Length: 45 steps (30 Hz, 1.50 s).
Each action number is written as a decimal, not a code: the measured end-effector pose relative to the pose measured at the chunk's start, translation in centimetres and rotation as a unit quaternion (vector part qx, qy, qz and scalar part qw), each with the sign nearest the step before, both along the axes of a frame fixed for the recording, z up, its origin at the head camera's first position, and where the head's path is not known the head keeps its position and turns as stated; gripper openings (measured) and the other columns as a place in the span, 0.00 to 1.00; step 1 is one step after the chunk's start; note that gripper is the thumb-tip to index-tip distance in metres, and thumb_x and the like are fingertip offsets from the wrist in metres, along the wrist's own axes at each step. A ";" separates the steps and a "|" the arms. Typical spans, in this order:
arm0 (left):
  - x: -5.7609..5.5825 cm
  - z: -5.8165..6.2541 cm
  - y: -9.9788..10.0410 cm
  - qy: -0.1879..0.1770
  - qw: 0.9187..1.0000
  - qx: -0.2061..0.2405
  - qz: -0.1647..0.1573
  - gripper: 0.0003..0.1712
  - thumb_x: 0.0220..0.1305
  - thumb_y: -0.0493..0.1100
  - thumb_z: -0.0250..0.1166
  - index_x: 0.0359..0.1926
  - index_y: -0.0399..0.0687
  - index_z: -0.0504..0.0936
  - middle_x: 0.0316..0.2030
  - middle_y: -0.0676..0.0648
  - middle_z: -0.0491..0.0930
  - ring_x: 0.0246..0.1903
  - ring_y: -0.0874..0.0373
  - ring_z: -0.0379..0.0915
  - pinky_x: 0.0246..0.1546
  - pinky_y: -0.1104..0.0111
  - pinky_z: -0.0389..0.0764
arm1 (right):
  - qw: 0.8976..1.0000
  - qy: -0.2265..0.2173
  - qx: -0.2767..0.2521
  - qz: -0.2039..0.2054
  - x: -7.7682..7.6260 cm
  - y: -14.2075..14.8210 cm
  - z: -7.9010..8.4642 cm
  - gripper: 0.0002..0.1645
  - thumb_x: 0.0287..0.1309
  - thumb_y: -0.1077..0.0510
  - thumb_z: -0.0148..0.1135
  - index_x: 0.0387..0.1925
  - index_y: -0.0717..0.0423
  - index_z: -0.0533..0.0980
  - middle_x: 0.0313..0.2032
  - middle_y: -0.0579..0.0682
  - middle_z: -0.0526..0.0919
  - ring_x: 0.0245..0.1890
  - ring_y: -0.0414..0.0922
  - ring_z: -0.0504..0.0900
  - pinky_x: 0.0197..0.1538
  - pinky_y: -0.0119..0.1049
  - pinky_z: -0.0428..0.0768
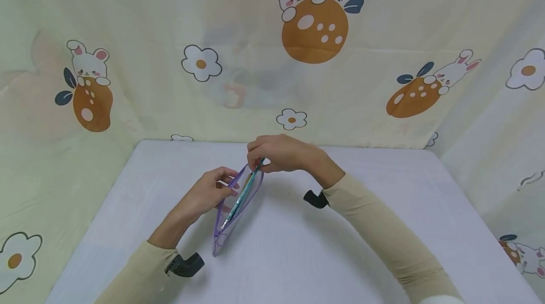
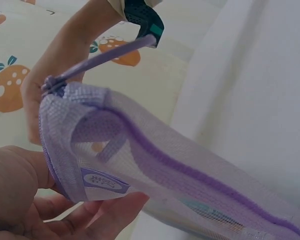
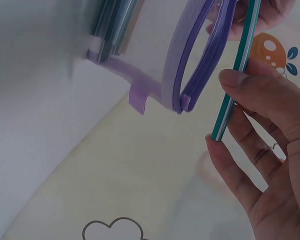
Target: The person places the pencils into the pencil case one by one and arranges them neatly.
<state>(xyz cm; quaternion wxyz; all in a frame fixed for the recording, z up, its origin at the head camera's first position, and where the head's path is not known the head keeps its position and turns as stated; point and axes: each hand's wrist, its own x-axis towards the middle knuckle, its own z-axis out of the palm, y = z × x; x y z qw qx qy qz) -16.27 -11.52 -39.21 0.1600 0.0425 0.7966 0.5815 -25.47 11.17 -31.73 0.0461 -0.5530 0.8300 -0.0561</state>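
My left hand holds a see-through mesh zip pouch with purple trim, tilted above the table, its zip side open. In the left wrist view, the fingers of this hand lie against the pouch near a purple label and a zip pull strap. At the pouch's upper end, my right hand pinches a teal pencil with pale stripes between thumb and fingers. The pencil slants along the pouch's mouth. Several slim sticks, teal and brown, show through the mesh; their kind is unclear.
The work stands over a white table. A cream curtain printed with rabbits, orange fruit and flowers hangs behind and at the sides. Black wrist camera mounts stick out from both sleeves.
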 end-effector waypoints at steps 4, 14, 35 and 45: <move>0.0 0.0 0.0 -0.001 1.000 0.000 -0.002 0.22 0.69 0.33 0.60 0.62 0.40 0.74 0.50 0.39 0.77 0.48 0.43 0.78 0.36 0.60 0.90 | 1.000 -0.002 0.005 0.011 0.3 -0.6 -0.2 0.07 0.60 0.57 0.73 0.37 0.41 0.83 0.40 0.36 0.79 0.48 0.37 0.77 0.49 0.32 0.83; 0.1 0.1 -0.2 0.003 1.000 -0.001 -0.005 0.22 0.69 0.33 0.60 0.63 0.39 0.73 0.50 0.38 0.76 0.49 0.42 0.78 0.35 0.60 0.90 | 0.999 -0.039 -0.019 0.026 0.2 -0.8 -1.5 0.11 0.60 0.62 0.72 0.43 0.46 0.84 0.45 0.40 0.81 0.50 0.40 0.76 0.54 0.32 0.81; 0.2 -0.3 1.0 -0.011 1.000 -0.008 -0.023 0.21 0.66 0.35 0.64 0.60 0.43 0.77 0.48 0.41 0.78 0.44 0.49 0.78 0.33 0.60 0.89 | 0.990 -0.075 -0.118 -0.032 1.0 4.8 -1.7 0.12 0.65 0.57 0.68 0.49 0.45 0.83 0.47 0.40 0.81 0.49 0.40 0.80 0.56 0.35 0.82; 0.4 -0.7 2.3 -0.007 0.999 -0.015 -0.050 0.22 0.65 0.35 0.64 0.60 0.45 0.78 0.49 0.42 0.77 0.43 0.50 0.76 0.30 0.61 0.88 | 0.980 -0.144 -0.113 -0.078 2.1 7.3 -1.8 0.21 0.67 0.50 0.66 0.60 0.46 0.79 0.50 0.37 0.82 0.52 0.37 0.78 0.59 0.39 0.81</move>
